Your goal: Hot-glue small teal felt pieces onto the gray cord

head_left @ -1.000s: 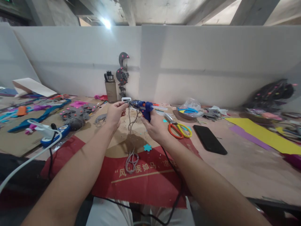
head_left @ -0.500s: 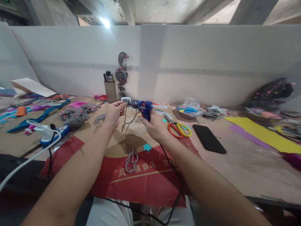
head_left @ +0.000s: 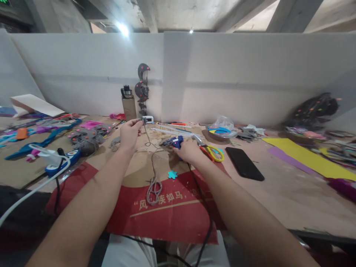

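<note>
My left hand (head_left: 129, 132) is raised over the far part of the board, its fingertips pinched on a small grey piece (head_left: 144, 120). From that piece a grey cord (head_left: 153, 163) hangs and runs down to a loose coil on the red cardboard (head_left: 172, 218). My right hand (head_left: 189, 150) is closed around a blue hot glue gun (head_left: 177, 141), low at the work surface, nozzle toward the left. The gun's handle is mostly hidden by the hand. A turquoise flower-shaped cutout (head_left: 172, 174) lies in front of the gun.
Scissors (head_left: 213, 152) with red and yellow handles and a black phone (head_left: 244, 163) lie to the right. A bottle (head_left: 128, 104) stands at the back beside a hanging grey ornament (head_left: 142, 89). At left is a blue power strip (head_left: 72, 158); the gun's black cable (head_left: 207, 211) crosses the cardboard.
My right hand has lowered the glue gun away from the grey piece, down and to the right. My left hand still pinches the piece, slightly further left.
</note>
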A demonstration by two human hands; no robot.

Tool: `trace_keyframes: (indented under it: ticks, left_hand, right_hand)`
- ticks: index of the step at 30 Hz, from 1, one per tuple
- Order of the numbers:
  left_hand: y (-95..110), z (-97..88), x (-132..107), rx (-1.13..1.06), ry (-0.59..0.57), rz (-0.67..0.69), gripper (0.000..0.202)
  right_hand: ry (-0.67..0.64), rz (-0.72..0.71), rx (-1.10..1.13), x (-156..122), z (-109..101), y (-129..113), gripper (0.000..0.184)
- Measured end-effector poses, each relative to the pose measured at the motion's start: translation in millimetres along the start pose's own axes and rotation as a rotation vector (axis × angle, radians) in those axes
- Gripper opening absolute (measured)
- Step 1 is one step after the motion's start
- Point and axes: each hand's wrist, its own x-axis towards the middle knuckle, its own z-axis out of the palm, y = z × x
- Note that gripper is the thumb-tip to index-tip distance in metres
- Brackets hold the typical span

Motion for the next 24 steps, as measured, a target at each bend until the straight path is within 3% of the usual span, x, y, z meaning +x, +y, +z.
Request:
trace_keyframes:
  ticks: [3,6,8,11,14,19,24]
  left_hand:
    - [2.6,6.5,-11.0,0.139,-0.023,0.131,0.015]
    - [8.0,13.3,-25.5,0.404,-0.065,0.371,0.013]
    - [12.0,17.8,-35.4,0.556,-0.106,0.538,0.011]
    - [16.6,23.3,-46.7,0.657,-0.19,0.692,0.008]
    - [17.8,26.4,-51.9,0.634,-0.22,0.628,0.009]
    - [15.1,29.5,-52.2,0.381,-0.249,0.337,0.01]
    - [10.9,32.2,-51.4,0.278,-0.28,0.245,0.011]
  right_hand:
    - [0.178,0.023,-0.029,-6.5,-13.5,-6.4,0.032]
    - [0.316,-0.087,0.408,-10.2,-18.6,-21.9,0.02]
    - [0.313,-0.179,0.821,-11.8,-13.4,-34.1,0.015]
    - [0.147,-0.221,1.29,-14.8,-1.7,-49.2,0.026]
    - [0.1,-0.166,1.354,-18.0,2.1,-55.2,0.027]
    - [0.298,-0.188,1.096,-19.4,-8.0,-50.7,0.01]
    - [0.353,-0.134,0.983,-18.0,-10.6,-47.0,0.011]
